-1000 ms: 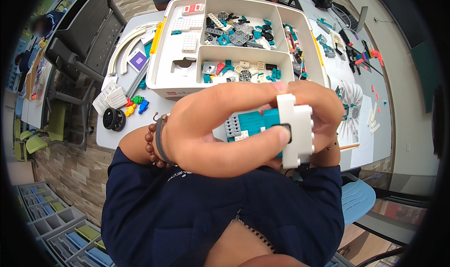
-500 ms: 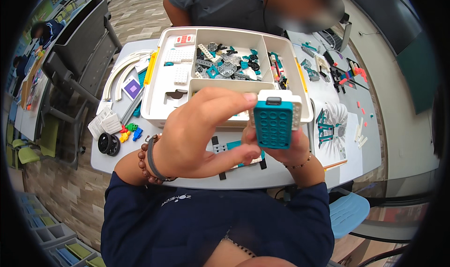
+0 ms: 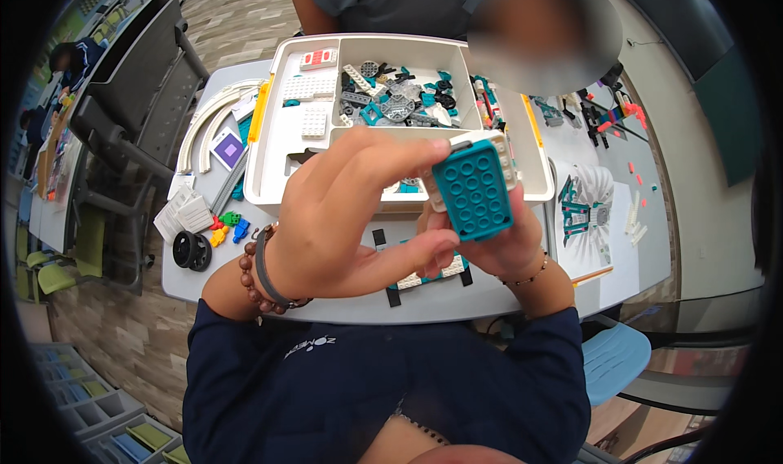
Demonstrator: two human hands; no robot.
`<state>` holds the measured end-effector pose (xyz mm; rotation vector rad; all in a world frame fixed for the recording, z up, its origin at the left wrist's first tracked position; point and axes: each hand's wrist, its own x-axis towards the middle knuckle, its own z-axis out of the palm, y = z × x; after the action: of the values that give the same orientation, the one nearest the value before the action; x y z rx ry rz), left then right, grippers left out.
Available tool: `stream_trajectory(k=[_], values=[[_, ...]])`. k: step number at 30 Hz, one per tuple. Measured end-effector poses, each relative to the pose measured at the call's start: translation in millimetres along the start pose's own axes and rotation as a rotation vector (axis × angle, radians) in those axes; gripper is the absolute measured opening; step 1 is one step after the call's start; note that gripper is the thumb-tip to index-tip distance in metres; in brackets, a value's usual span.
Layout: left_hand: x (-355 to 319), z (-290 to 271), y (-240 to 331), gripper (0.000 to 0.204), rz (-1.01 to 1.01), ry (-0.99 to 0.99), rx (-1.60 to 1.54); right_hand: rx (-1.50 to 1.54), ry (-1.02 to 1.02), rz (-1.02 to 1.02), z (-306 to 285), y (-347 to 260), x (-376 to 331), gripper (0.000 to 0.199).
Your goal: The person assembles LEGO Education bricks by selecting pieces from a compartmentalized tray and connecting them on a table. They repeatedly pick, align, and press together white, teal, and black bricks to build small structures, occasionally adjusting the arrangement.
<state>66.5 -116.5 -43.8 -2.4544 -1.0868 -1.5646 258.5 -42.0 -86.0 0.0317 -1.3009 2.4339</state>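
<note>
Raised over the table's near side is a teal-and-white building-brick block [image 3: 473,191], its teal face with rows of round rings toward me. A grey clip piece sits at its top edge. My left hand [image 3: 326,219] grips it at the left, forefinger on the top corner and thumb by the bottom corner. From behind and below, my right hand [image 3: 510,248] holds the same block; most of its fingers are hidden. Underneath my hands, partly covered, lies a flat brick assembly [image 3: 432,280] in white, teal and black.
A white sorting tray [image 3: 259,188] with several brick parts stands beyond my hands. Left are black wheels [image 3: 191,251], small coloured figures [image 3: 231,218] and white curved pieces [image 3: 214,121]. An open picture booklet [image 3: 583,219] lies right. Another person [image 3: 391,7] is across the table.
The block has tilted, its top leaning left and its lower end swinging slightly up. Both hands still hold it. The person across has leaned lower and to the right over the tray.
</note>
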Motion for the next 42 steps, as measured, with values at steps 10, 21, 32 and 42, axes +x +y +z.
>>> stream_trajectory(k=[10,21,32,42], values=[[1.0,-0.7,-10.5,0.061,-0.074,-0.060,-0.157,-0.416,0.231,-0.089,7.8,-14.0,1.7,0.071],[-0.9,-7.0,-4.5,0.049,-0.103,-0.148,-0.131,-0.441,0.111,-0.135,-3.5,-16.6,7.2,0.062],[-5.3,-51.0,-80.9,0.045,-0.184,0.355,0.241,-0.942,0.343,-0.357,6.6,-35.0,4.1,0.054],[-15.8,-83.8,-95.1,0.034,-0.633,0.111,-0.085,-0.987,0.313,-0.451,5.5,-46.0,-8.3,0.056]])
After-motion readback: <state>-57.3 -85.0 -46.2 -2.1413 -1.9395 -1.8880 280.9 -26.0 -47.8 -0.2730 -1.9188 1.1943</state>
